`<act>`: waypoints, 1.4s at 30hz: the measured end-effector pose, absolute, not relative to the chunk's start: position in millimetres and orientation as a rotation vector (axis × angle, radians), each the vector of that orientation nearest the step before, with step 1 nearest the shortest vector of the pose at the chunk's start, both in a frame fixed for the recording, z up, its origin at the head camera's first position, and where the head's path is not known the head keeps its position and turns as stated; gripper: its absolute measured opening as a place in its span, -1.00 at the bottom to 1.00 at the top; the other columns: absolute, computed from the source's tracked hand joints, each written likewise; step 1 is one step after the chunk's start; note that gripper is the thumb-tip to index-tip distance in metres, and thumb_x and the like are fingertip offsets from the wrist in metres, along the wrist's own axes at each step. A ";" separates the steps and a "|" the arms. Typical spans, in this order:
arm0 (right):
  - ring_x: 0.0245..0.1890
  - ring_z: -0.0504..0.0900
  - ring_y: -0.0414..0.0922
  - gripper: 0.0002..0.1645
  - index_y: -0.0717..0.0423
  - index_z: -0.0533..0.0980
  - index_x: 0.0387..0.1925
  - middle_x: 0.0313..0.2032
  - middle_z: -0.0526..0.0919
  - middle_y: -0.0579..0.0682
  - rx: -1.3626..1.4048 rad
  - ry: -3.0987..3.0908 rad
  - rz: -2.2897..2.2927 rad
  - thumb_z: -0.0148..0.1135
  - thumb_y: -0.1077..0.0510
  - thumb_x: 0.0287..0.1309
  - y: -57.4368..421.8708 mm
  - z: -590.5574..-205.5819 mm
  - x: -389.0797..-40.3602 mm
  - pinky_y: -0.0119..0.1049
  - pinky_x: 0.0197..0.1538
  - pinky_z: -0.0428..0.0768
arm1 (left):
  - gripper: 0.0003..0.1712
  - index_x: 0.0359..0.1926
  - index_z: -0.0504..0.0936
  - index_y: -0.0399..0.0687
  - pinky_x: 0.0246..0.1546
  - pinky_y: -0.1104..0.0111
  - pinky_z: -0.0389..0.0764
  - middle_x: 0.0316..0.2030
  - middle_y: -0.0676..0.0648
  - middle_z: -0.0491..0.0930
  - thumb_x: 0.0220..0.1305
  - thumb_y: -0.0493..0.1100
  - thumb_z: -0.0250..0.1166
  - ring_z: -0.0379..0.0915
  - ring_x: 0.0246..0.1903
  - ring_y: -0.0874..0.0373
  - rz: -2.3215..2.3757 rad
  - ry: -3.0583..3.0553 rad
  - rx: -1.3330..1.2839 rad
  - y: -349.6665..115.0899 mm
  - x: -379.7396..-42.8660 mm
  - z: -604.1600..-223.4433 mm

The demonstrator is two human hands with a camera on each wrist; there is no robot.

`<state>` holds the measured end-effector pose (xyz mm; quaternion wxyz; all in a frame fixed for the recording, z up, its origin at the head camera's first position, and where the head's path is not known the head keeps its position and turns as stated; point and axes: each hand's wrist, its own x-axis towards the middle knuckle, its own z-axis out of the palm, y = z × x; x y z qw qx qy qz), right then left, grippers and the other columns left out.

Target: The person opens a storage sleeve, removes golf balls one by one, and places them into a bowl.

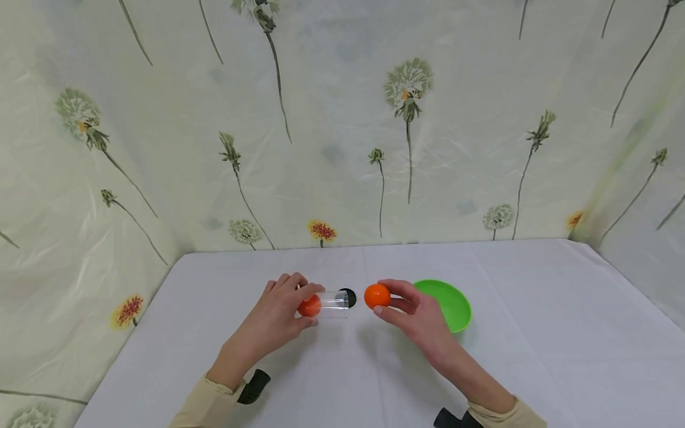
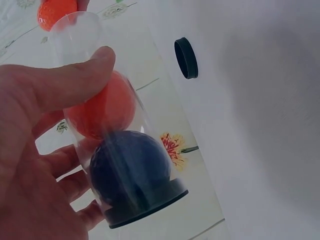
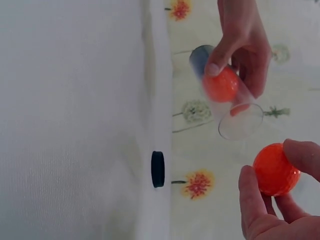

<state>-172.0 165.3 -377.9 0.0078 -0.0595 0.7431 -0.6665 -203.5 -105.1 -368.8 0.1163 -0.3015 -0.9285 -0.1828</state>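
My left hand (image 1: 275, 315) grips a clear plastic tube (image 1: 337, 302) lying roughly sideways in the head view. Inside it sit an orange ball (image 2: 107, 112) and a dark blue ball (image 2: 132, 162), the blue one against the dark end cap (image 2: 150, 204). The tube's other end is uncovered and points toward my right hand (image 1: 425, 324). Between thumb and fingertips that hand pinches an orange golf ball (image 3: 276, 170), held just short of the tube's open rim. A loose black cap (image 3: 157, 169) rests on the table beyond the tube mouth.
A bright green bowl (image 1: 455, 306) stands behind my right hand, partly covered by it. White cloth (image 1: 535, 333) covers the table. A flower-printed sheet (image 1: 342, 119) hangs along the back and sides.
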 end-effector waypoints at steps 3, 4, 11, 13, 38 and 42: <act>0.10 0.58 -0.03 -0.41 0.10 0.49 0.22 0.16 0.54 0.07 -0.194 2.330 -2.075 0.42 0.16 0.14 171.1 -376.3 -173.2 -0.32 0.02 0.57 | -0.41 0.08 0.64 0.09 -0.08 0.20 0.32 -0.19 0.08 0.45 -0.03 -0.15 0.59 0.29 -0.13 0.17 -0.538 -2.717 -0.883 -105.8 -203.7 -369.5; 0.09 0.58 -0.03 -0.41 0.09 0.49 0.22 0.15 0.54 0.06 -0.190 2.345 -2.064 0.42 0.15 0.14 173.2 -375.9 -173.8 -0.32 0.01 0.57 | -0.42 0.08 0.64 0.08 -0.08 0.20 0.32 -0.20 0.09 0.45 -0.03 -0.15 0.59 0.29 -0.13 0.17 -0.541 -2.717 -0.883 -106.1 -203.9 -369.7; 0.11 0.56 -0.08 -0.42 -0.01 0.51 0.19 0.10 0.59 0.02 -0.152 2.444 -1.989 0.44 0.05 0.13 189.8 -372.0 -176.9 -0.29 0.00 0.55 | -0.42 0.08 0.64 0.09 -0.09 0.22 0.31 -0.22 0.12 0.43 -0.02 -0.15 0.58 0.28 -0.15 0.19 -0.555 -2.719 -0.886 -107.1 -204.0 -370.1; 0.11 0.56 -0.10 -0.41 -0.01 0.50 0.20 0.09 0.61 0.02 -0.156 2.476 -1.971 0.44 0.02 0.13 194.7 -371.0 -176.6 -0.30 -0.01 0.55 | -0.42 0.09 0.64 0.08 -0.09 0.22 0.31 -0.22 0.12 0.43 -0.02 -0.15 0.58 0.28 -0.15 0.18 -0.554 -2.718 -0.889 -107.3 -203.8 -370.2; 0.10 0.58 -0.01 -0.40 0.07 0.46 0.22 0.10 0.60 0.06 -0.196 2.753 -1.674 0.39 0.01 0.19 248.2 -375.7 -184.5 -0.44 -0.04 0.55 | -0.43 0.09 0.63 0.11 -0.07 0.21 0.32 -0.21 0.14 0.43 0.00 -0.14 0.57 0.29 -0.13 0.20 -0.575 -2.740 -0.861 -109.7 -204.4 -373.0; 0.06 0.62 0.06 -0.38 0.13 0.44 0.23 0.10 0.59 0.12 -0.218 2.759 -1.627 0.40 0.06 0.18 253.3 -378.0 -186.1 -0.45 -0.04 0.56 | -0.43 0.09 0.63 0.11 -0.07 0.20 0.32 -0.21 0.14 0.43 0.00 -0.15 0.57 0.30 -0.13 0.19 -0.579 -2.738 -0.860 -110.0 -203.7 -373.6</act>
